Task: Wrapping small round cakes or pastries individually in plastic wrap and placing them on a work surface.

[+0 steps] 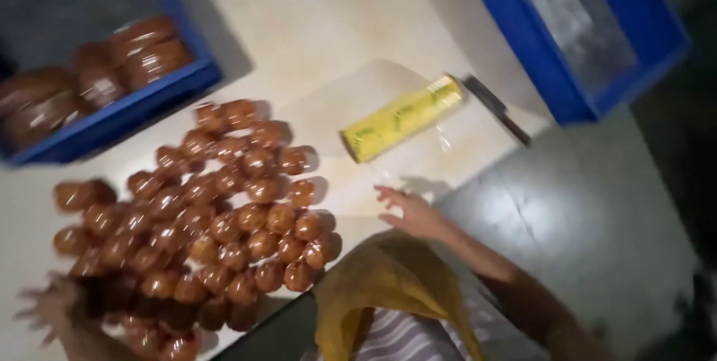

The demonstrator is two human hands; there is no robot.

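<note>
Film (388, 100) lies spread flat on the table (314, 17), with its yellow roll (401, 117) resting on it, just beside a big pile of wrapped brown balls (216, 219). The right hand (407, 212) rests at the near edge of the film, fingers apart and flat, holding nothing. The left hand (48, 309) is blurred at the far left of the pile, fingers spread; it seems to hold nothing too, though I cannot be sure.

I think the thin film could fold onto itself or wrinkle if the hand drags on its edge. The roll is round and could roll toward the dark knife (497, 111) or off the table. Balls at the near edge of the pile sit close to the table edge, so a push from the left hand could send some to the floor. Two blue crates (119, 118) (523, 40) stand at the far corners.
</note>
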